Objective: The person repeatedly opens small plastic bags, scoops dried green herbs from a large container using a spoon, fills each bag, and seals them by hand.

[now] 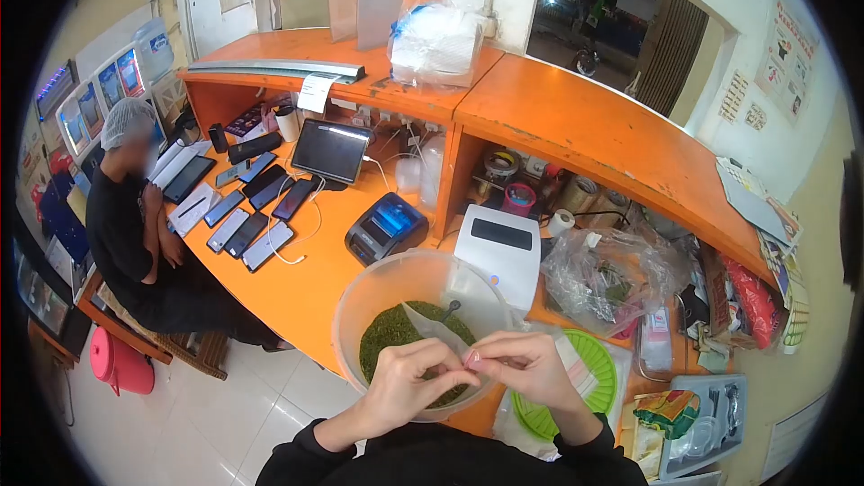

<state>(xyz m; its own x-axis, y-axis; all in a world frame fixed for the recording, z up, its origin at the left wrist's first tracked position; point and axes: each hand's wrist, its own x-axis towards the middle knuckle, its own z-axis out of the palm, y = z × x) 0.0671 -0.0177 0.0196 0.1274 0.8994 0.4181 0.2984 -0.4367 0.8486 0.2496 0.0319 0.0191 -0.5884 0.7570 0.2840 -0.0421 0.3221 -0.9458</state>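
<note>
Both my hands meet above the near rim of a large translucent tub [346, 306], which holds green chopped herbs [385, 331]. A small clear plastic bag [435, 324] reaches from my fingers into the tub's opening. My left hand [409, 382] pinches the bag's near end. My right hand [522, 364] is closed at the same end, its fingertips close to those of my left hand. Beside the bag, a dark spoon [450, 309] rests in the tub. Under my right hand lies a green round lid [598, 378] with white plastic on it.
Several phones [245, 232], a tablet [330, 149] and a black printer [387, 228] stand on the orange counter [310, 292]. A white device [498, 256] is behind the tub, a blue-grey tray [711, 423] at right. A seated person [126, 216] is at left.
</note>
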